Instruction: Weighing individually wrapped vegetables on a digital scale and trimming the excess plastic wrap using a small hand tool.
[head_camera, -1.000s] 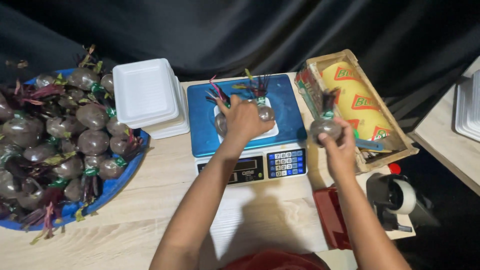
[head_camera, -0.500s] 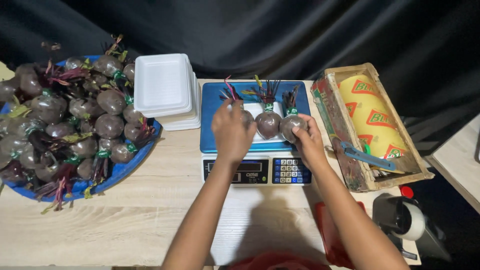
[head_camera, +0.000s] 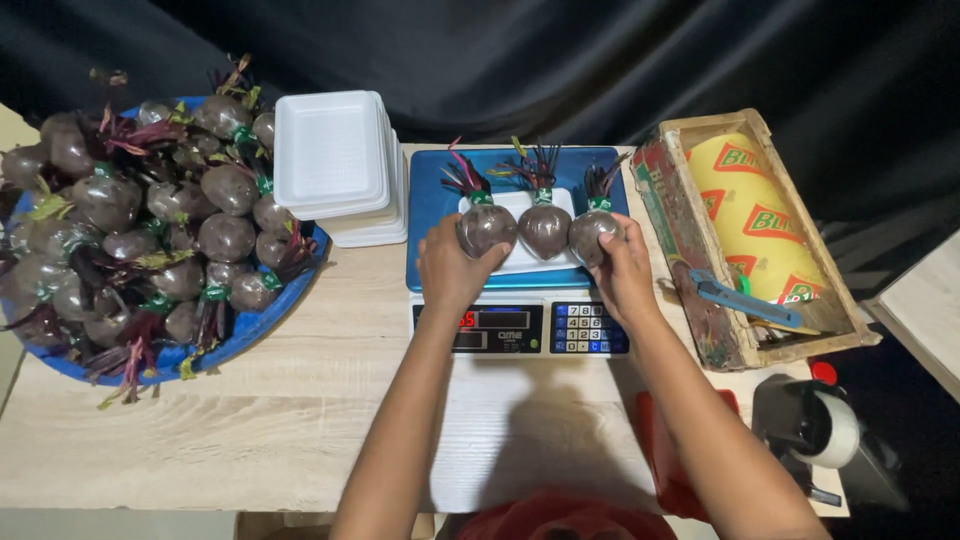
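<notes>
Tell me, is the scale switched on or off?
On. The scale shows lit red digits on its display, below the blue platform where three beets rest.

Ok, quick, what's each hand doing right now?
Left hand: curled around the left beetroot on the white tray.
Right hand: curled around the right beetroot on the same tray.

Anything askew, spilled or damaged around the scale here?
Nothing stands out. Three wrapped beets sit in a row on the white tray on the scale, left hand and right hand steadying the outer ones. The beet pile stays within its blue platter.
</notes>
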